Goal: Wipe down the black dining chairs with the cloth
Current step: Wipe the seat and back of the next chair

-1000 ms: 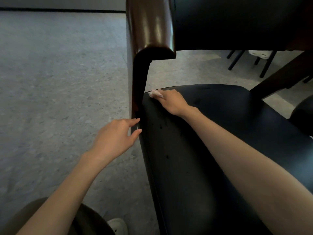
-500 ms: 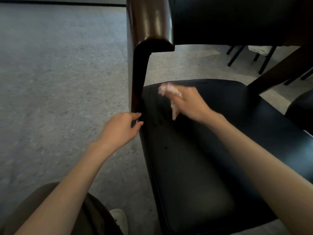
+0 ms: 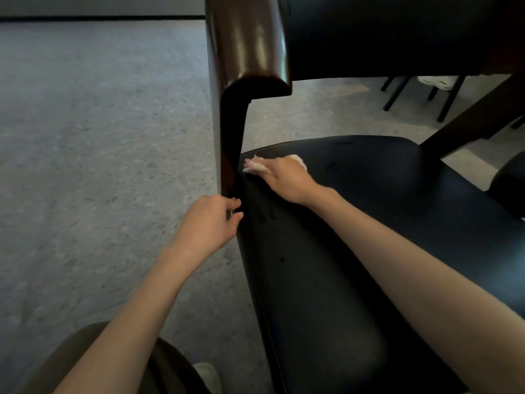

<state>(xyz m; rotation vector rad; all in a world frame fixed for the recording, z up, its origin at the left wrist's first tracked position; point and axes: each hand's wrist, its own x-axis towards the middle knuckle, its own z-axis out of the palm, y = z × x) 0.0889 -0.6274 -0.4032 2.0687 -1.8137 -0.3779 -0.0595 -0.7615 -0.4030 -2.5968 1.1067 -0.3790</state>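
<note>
Cloth: the pale cloth [image 3: 257, 166] is bunched up at the far left corner of the seat, close to the foot of the arm post. It is mostly hidden under your fingers, with a crumpled end poking out toward the post.
Right grip: your right hand [image 3: 284, 177] lies on top of the cloth, fingers curled over it, and presses it flat onto the upholstery.
Seat: the black padded seat [image 3: 355, 265] of the dining chair fills the right half of the view. A few dark specks [image 3: 282, 258] show on its left side, nearer you than the cloth.
Left grip: your left hand [image 3: 208, 223] is closed narrowly, thumb and forefinger pinching the seat's left edge just below the post, apparently to steady the chair.
Frame: the dark wooden arm post [image 3: 231, 137] rises from that corner to a glossy brown armrest [image 3: 247, 52]. A black padded panel [image 3: 383, 32], probably the backrest, hangs above the seat.
Progress: you are judged to be mid-wipe on this seat, working the back corner. The specked left strip and the near part of the seat look like they are left to do. Nothing shows whether the armrest, post or padded panel have been wiped.
Remaining chairs: a second black seat [image 3: 511, 189] sits at the right edge, and thin black chair legs [image 3: 397, 92] stand further off. Their state cannot be told.
Surroundings: grey speckled floor [image 3: 99, 137] is on the left, with your knee [image 3: 85, 359] and a light shoe [image 3: 207, 376] at the bottom.
</note>
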